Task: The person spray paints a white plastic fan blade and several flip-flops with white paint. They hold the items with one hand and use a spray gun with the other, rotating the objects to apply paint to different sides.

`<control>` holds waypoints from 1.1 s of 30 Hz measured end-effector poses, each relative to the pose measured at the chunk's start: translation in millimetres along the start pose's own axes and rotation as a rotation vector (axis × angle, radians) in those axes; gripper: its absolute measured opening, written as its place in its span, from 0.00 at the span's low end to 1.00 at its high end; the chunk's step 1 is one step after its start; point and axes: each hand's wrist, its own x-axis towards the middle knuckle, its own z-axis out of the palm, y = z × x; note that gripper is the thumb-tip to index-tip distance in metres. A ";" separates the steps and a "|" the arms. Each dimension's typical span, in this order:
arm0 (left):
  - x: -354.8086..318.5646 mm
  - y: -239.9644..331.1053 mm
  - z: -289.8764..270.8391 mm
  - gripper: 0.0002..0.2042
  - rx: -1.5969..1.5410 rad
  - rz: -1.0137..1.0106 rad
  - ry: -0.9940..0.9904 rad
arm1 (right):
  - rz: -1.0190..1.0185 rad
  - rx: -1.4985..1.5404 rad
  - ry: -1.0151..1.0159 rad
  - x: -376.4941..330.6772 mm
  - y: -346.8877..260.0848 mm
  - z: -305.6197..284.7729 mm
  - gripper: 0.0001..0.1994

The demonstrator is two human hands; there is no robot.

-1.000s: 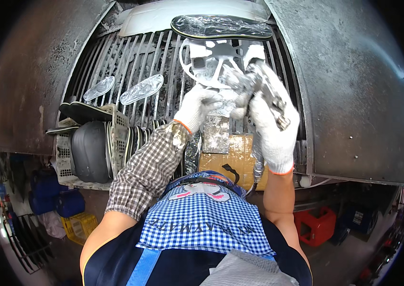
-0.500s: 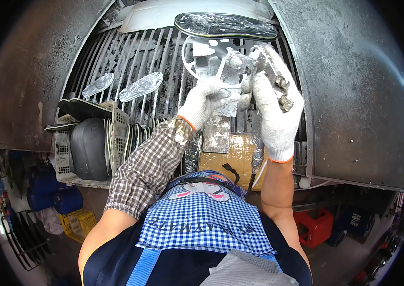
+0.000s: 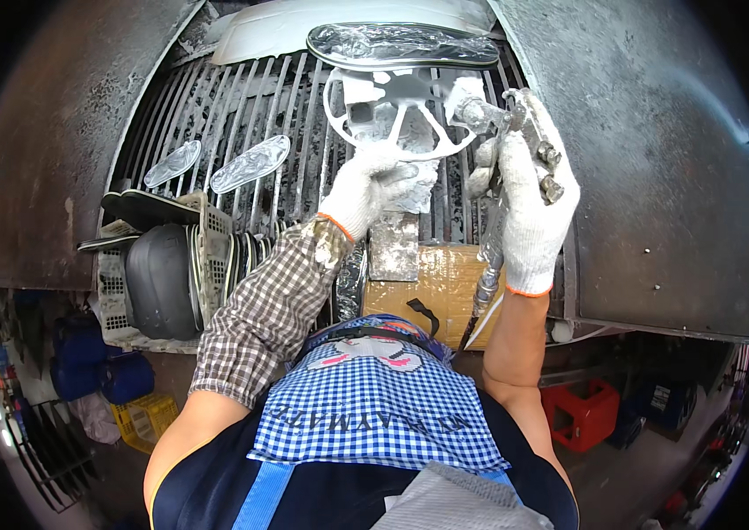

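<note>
Spray gun (image 3: 535, 130) within right grip (image 3: 538, 208)

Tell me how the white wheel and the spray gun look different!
The white wheel is a wide, thin ring with spokes; the spray gun is chunky and knobbly. The white wheel has a white rim, but the spray gun is dull grey. The spray gun is gripped in the right hand; the white wheel is by the left hand.
</note>
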 end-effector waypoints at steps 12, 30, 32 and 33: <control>-4.4 3.1 12.0 0.13 0.018 -0.003 0.020 | -0.026 -0.077 0.153 -1.2 -13.4 -5.8 0.25; -13.9 22.5 11.1 0.21 0.003 -0.013 -0.013 | 0.046 0.095 0.134 1.5 -16.3 -21.6 0.24; -20.5 28.8 19.8 0.20 -0.003 -0.042 -0.031 | 0.044 0.065 0.145 0.9 -18.4 -28.0 0.23; -22.6 32.3 20.8 0.20 -0.003 -0.052 -0.038 | 0.044 0.065 0.155 1.3 -18.8 -31.0 0.23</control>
